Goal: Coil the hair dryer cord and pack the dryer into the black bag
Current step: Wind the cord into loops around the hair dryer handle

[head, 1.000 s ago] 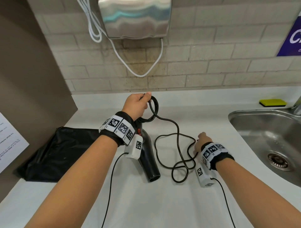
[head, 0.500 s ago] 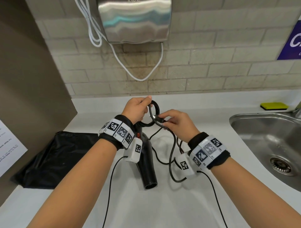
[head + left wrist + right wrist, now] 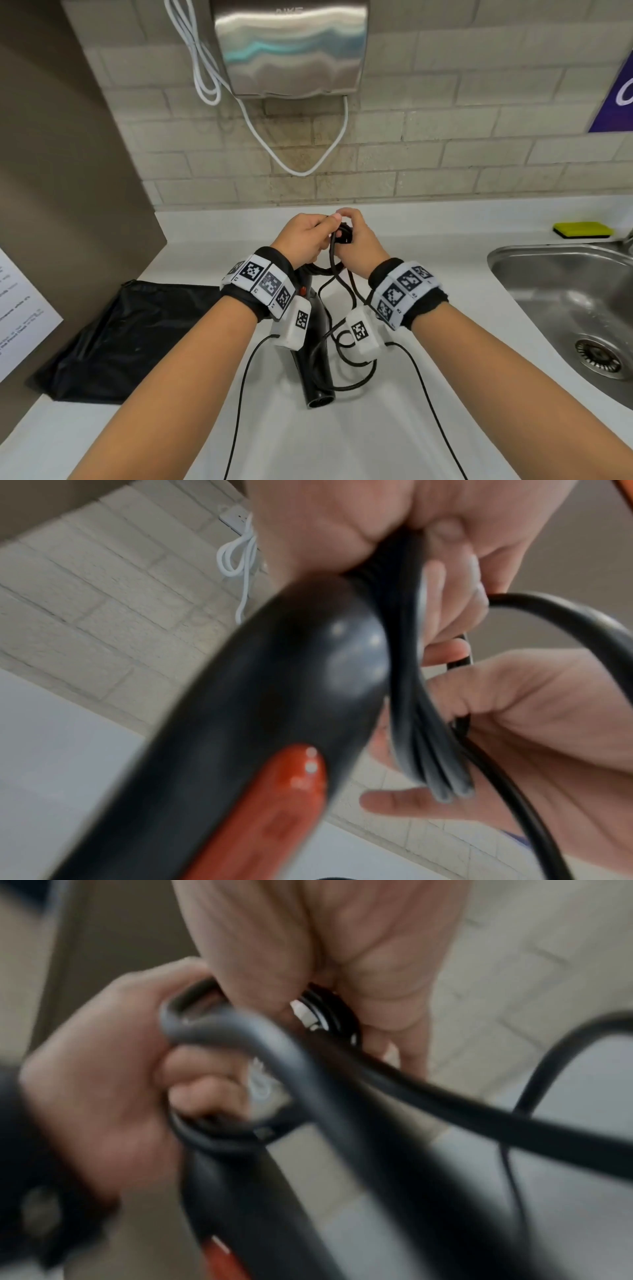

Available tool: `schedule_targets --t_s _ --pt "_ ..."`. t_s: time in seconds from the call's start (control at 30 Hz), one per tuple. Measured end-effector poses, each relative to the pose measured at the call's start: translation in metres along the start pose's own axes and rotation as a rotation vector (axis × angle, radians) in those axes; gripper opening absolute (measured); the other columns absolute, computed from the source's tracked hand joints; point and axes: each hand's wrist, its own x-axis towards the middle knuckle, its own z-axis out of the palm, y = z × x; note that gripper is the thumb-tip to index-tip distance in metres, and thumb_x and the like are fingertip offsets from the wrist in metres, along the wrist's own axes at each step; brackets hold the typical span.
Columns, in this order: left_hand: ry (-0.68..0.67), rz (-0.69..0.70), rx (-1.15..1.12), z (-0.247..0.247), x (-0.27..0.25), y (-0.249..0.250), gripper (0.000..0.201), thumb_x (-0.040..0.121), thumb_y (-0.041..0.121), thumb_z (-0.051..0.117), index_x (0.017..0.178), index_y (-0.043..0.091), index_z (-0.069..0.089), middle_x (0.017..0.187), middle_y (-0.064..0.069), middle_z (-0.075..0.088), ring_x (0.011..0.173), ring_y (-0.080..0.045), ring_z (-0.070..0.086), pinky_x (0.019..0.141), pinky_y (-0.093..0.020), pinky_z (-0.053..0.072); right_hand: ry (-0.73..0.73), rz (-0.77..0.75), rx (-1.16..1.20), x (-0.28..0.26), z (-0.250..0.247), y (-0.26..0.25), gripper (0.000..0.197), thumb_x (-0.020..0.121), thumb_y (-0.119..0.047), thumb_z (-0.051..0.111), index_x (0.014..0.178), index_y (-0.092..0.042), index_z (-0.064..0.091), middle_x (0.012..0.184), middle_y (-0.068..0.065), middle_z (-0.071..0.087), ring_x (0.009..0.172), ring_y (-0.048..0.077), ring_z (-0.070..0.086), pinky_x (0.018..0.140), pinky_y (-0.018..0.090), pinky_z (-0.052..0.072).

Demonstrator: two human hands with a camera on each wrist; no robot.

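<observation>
The black hair dryer [image 3: 317, 373] with a red switch [image 3: 274, 813] hangs nozzle-down over the white counter, its handle end up by my hands. My left hand [image 3: 303, 240] grips gathered loops of the black cord [image 3: 407, 653] at the handle's top. My right hand [image 3: 356, 245] meets it from the right and pinches another stretch of cord [image 3: 342, 1018] against the bundle. Loose cord [image 3: 352, 377] trails down in loops beside the dryer. The black bag [image 3: 120, 342] lies flat on the counter at the left.
A steel sink [image 3: 575, 308] is set into the counter [image 3: 445, 267] at the right, with a yellow sponge [image 3: 582, 230] on the ledge behind it. A steel wall dryer [image 3: 291, 48] with white cable hangs above. A brown panel [image 3: 68, 205] bounds the left side.
My right hand rose from the loose cord on the counter and brought a length of it up to my left hand. Both hands now touch at the bundle. The dryer stayed hanging.
</observation>
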Motion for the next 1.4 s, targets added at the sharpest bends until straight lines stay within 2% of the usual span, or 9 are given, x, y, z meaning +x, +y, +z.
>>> schedule_targets --t_s 0.2,0.47,0.67,0.87,0.97,1.03,1.17,1.27,1.4 --pt "0.01 0.018 0.006 -0.002 0.0 -0.002 0.037 0.098 0.03 0.043 0.069 0.013 0.057 0.034 0.012 0.031 0.031 -0.003 0.023 0.034 -0.015 0.02 0.001 0.063 0.645 0.007 -0.023 -0.005 0.045 0.078 0.025 0.036 0.095 -0.015 0.048 0.077 0.009 0.046 0.065 0.023 0.054 0.064 0.03 0.049" --pt "0.073 0.02 0.025 -0.004 0.003 -0.005 0.037 0.097 0.033 0.043 0.067 0.016 0.058 0.034 0.012 0.033 0.032 -0.002 0.026 0.037 -0.015 0.024 0.232 0.188 0.694 0.021 -0.05 0.045 0.031 0.09 0.016 0.033 0.082 -0.013 0.041 0.08 0.01 0.04 0.06 0.024 0.062 0.043 0.017 0.05" --pt "0.116 -0.017 -0.065 -0.014 -0.001 -0.006 0.038 0.098 0.033 0.043 0.068 0.013 0.056 0.037 0.013 0.028 0.033 -0.004 0.022 0.037 -0.016 0.019 0.491 0.478 0.049 0.029 -0.08 0.124 0.031 0.084 0.002 0.056 0.114 -0.001 0.053 0.111 0.018 0.055 0.091 0.028 0.055 0.081 0.032 0.048" --pt "0.156 -0.029 -0.127 -0.024 -0.005 -0.008 0.038 0.098 0.033 0.041 0.069 0.012 0.055 0.037 0.013 0.027 0.033 -0.003 0.02 0.037 -0.017 0.018 -0.087 0.59 -0.636 0.002 -0.066 0.133 0.025 0.092 -0.022 0.051 0.102 0.0 0.057 0.101 0.016 0.059 0.093 0.027 0.056 0.074 0.031 0.044" --pt "0.172 -0.029 -0.136 -0.024 -0.007 -0.008 0.038 0.098 0.034 0.041 0.07 0.012 0.055 0.038 0.013 0.028 0.033 -0.003 0.02 0.037 -0.017 0.018 -0.32 0.447 -0.896 -0.004 -0.042 0.12 0.037 0.094 -0.027 0.047 0.121 -0.003 0.052 0.127 0.012 0.054 0.118 0.027 0.051 0.098 0.03 0.041" --pt "0.169 -0.031 -0.13 -0.024 -0.009 -0.008 0.039 0.098 0.034 0.041 0.07 0.012 0.056 0.039 0.013 0.029 0.034 -0.004 0.02 0.037 -0.018 0.018 -0.174 0.257 -0.688 -0.004 -0.033 0.111 0.037 0.091 -0.018 0.052 0.127 -0.01 0.047 0.132 0.01 0.051 0.119 0.026 0.049 0.1 0.027 0.038" --pt "0.146 -0.032 -0.12 -0.022 -0.01 -0.007 0.039 0.098 0.034 0.041 0.069 0.012 0.056 0.039 0.013 0.029 0.035 -0.004 0.021 0.038 -0.018 0.018 -0.232 -0.046 -0.147 -0.001 -0.009 0.063 0.044 0.094 -0.001 0.039 0.133 -0.019 0.042 0.118 -0.007 0.052 0.073 0.015 0.056 0.062 0.01 0.045" --pt "0.135 -0.031 -0.118 -0.02 -0.01 -0.005 0.039 0.098 0.034 0.041 0.069 0.012 0.056 0.039 0.012 0.03 0.034 -0.004 0.021 0.038 -0.019 0.018 -0.319 -0.101 -0.086 0.005 0.005 0.045 0.029 0.094 -0.004 0.04 0.115 -0.014 0.057 0.086 -0.011 0.056 0.059 0.009 0.05 0.054 0.018 0.042" --pt "0.152 -0.031 -0.113 -0.025 -0.014 -0.007 0.04 0.098 0.034 0.04 0.069 0.011 0.055 0.039 0.013 0.029 0.034 -0.004 0.02 0.039 -0.019 0.018 -0.086 -0.037 -0.004 0.017 -0.002 0.065 0.027 0.092 -0.003 0.04 0.075 -0.016 0.056 0.062 -0.002 0.044 0.053 0.012 0.038 0.052 0.022 0.035"
